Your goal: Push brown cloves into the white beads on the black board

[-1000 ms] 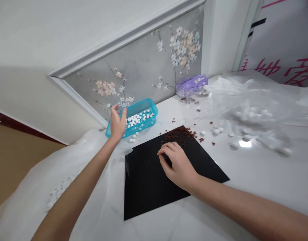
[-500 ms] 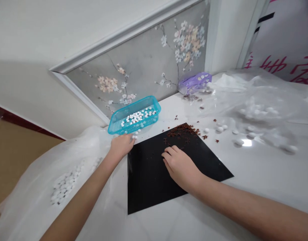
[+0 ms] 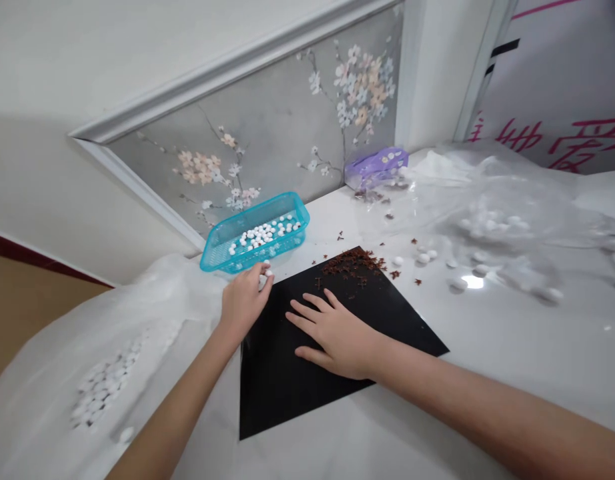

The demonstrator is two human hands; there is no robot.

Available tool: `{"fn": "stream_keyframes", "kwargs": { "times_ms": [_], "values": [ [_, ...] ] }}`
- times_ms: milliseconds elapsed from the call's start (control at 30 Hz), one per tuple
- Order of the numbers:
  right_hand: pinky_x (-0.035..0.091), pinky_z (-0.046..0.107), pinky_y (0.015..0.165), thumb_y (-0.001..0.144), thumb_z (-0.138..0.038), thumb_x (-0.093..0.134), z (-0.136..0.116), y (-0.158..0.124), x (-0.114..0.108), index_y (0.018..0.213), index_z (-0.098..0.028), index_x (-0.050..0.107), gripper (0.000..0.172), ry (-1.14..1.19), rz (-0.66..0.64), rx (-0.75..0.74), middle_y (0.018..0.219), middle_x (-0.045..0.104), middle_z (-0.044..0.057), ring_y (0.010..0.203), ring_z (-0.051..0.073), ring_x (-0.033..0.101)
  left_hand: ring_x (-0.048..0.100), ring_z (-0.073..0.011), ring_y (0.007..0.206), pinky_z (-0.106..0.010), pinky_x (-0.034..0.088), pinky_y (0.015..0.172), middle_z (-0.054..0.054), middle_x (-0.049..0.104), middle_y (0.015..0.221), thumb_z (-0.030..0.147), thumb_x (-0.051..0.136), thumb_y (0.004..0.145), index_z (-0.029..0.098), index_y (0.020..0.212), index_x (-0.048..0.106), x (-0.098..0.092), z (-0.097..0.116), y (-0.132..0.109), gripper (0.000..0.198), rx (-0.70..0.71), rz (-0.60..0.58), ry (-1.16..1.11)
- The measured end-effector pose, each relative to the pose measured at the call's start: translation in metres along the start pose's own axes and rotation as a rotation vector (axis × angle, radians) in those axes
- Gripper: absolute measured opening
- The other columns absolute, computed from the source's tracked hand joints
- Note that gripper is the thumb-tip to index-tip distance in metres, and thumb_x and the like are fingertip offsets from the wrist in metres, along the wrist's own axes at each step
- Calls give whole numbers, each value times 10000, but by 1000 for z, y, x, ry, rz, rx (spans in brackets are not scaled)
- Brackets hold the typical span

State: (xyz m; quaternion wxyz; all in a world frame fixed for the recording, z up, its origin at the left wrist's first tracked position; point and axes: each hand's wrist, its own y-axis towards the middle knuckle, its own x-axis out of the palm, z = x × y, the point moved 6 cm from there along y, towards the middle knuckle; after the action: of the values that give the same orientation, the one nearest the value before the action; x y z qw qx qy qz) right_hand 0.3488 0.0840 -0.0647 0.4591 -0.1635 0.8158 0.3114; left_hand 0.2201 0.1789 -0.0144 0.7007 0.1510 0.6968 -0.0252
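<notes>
Through the head camera I watched the person's left hand reaching to the far left corner of the thin black square sheet. Its fingertips were bunched over a couple of small white round pellets, which lay on the glossy white worktop just in front of the turquoise plastic mesh basket. The grip was partly curled, thumb toward forefinger. I could not tell whether a pellet was pinched or only touched, because the fingers hid the contact. The right hand lay palm down on the black sheet with its fingers spread flat and wide, its grip fully slack and holding nothing.

Just beyond that hand, at the sheet's far corner, sat a heap of reddish-brown crumbs, and a few stray bits were scattered on the worktop past the edge. More white pellets covered the floor of the basket, which stood against the grey wall panel painted with blossoms. To the left, a translucent white plastic bag drooped over the worktop's edge, with white pellets showing through it. To the right, a crumpled clear plastic bag held bigger white lumps — several loose white lumps lay between it and the sheet. A small purple packet rested by the wall, well apart from both hands.
</notes>
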Motion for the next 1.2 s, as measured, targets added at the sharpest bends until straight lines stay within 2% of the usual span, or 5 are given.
{"fn": "stream_keyframes", "kwargs": {
  "times_ms": [200,367,500,700,1200],
  "values": [
    [395,456,947,879,-180,477,2,5,-10,962,-131,629,180,10,133,16,1011,648,106,965,219,558,581,-168,770,-227,410,654,-15,655,917,372,553,807,255,902,630,3,18,-36,169,-1,90,-569],
    [488,302,734,873,-96,442,13,1,-21,858,-142,596,161,199,274,148,845,617,75,809,177,572,564,-141,765,-201,401,637,-7,639,844,304,638,751,249,924,625,20,13,-65,182,-110,45,-802],
    [498,287,667,867,-108,451,19,-3,-19,929,-164,584,157,303,270,231,816,621,50,752,166,592,549,-144,766,-216,392,687,-6,637,800,272,652,740,243,807,656,24,20,-76,73,-48,-13,-823],
    [508,290,756,870,-126,473,16,-4,-19,974,-169,633,195,345,284,175,890,656,54,845,167,606,557,-159,820,-240,410,746,-10,664,835,258,638,752,246,780,667,20,32,-80,42,38,-58,-804],
    [461,275,629,851,-87,459,18,-1,-9,826,-166,560,131,354,182,243,734,584,36,693,158,558,577,-143,752,-279,437,698,10,629,794,257,619,755,218,807,610,30,28,-75,66,85,-113,-732]
  ]
}}
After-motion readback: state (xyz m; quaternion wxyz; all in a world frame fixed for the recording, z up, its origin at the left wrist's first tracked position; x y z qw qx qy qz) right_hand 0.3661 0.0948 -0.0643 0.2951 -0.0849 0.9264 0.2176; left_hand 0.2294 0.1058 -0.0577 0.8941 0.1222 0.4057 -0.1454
